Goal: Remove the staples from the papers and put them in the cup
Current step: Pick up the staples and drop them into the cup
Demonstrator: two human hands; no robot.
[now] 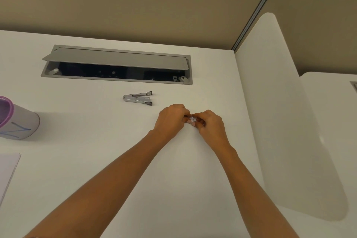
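Tan wall panels (pixel 135 6) back a white desk (pixel 96 160), with a grey cable hatch (pixel 116 63) set in near its far edge and a white divider (pixel 280 102) along its right edge.

From the head view, the left hand (pixel 171 120) and right hand (pixel 209 124) meet toward the desk's right side, just above the surface. Each grip is closed to a fingertip pinch on the same small white scrap (pixel 192 119). It is probably a stapled corner of paper, though no staple can be made out at this size.

A staple would be tiny, light, stiff and sharp at the legs, and easy to drop. It is best pinched across its flat back, with the paper held close beside it so the sheet does not tear.

A small metal tool (pixel 138 98), likely a staple remover, lies untouched between the hands and the hatch. The cup (pixel 17 121), purple-rimmed, sits at the left edge and the papers (pixel 7 170) at the near left corner, both cut off by the frame. The cup's inside is not visible.
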